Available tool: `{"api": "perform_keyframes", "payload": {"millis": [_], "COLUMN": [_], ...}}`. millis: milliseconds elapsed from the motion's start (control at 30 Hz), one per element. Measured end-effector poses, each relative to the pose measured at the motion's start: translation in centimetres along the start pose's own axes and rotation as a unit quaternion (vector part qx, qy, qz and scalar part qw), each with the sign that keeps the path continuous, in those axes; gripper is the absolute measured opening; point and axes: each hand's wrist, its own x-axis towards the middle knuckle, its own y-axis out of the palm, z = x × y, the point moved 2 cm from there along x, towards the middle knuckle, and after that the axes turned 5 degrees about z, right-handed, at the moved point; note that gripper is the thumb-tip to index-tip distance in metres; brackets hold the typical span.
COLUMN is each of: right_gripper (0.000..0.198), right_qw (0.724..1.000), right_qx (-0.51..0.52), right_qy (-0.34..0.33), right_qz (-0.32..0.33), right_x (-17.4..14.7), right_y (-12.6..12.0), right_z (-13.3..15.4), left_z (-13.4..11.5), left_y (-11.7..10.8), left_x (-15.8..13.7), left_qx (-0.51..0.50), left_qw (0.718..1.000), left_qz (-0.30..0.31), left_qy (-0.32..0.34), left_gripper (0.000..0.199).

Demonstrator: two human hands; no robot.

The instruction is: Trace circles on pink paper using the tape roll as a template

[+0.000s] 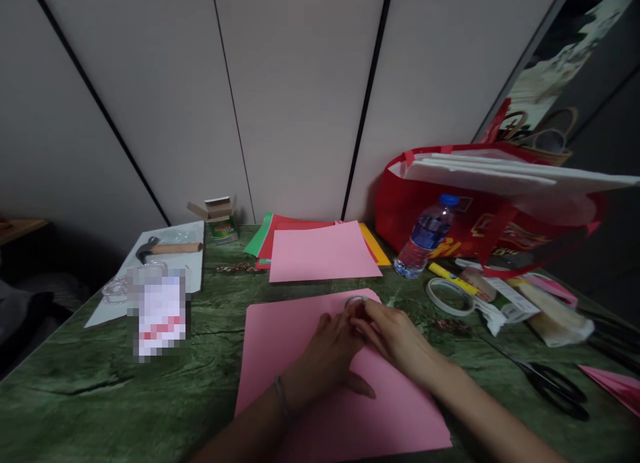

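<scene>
Pink paper sheets (320, 423) with rounded corners lie in front of me. My left hand (337, 349) rests on them, thumb stretched out to the side and fingers spread toward the far edge. Its fingertips meet my right hand (387, 326), which has its fingers curled and pinched together near the far right corner of the paper. From those fingers a thin pale ring (354, 299) pokes out; the hands hide most of it, and its kind is unclear.
Behind are more coloured sheets (323, 253). To the right stand a water bottle (425, 239) and a red bag (395, 196), with a tape roll (450, 296), a yellow glue stick (453, 278) and black-handled scissors (555, 386). A hammer (170, 248) and small box (223, 226) lie left.
</scene>
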Motion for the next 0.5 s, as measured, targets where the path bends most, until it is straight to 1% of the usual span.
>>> {"api": "perform_keyframes", "payload": {"millis": [167, 333, 500], "right_gripper": [0.018, 0.019, 0.02], "right_qw": [1.0, 0.999, 0.997], "right_qx": [0.004, 0.004, -0.009], "right_qy": [-0.02, -0.035, -0.052], "right_qz": [-0.01, -0.034, -0.055], "right_x": [0.22, -0.25, -0.47], "right_y": [0.42, 0.58, 1.02], "right_z": [-0.25, -0.23, -0.28], "left_z": [0.12, -0.04, 0.03], "left_y": [0.04, -0.59, -0.72], "left_x": [0.02, 0.12, 0.12], "left_qx": [-0.026, -0.04, -0.055], "left_qw": [1.0, 0.999, 0.998], "left_qz": [0.013, 0.029, 0.004], "left_qy": [-0.007, -0.014, 0.004], "left_gripper": [0.092, 0.094, 0.084]}}
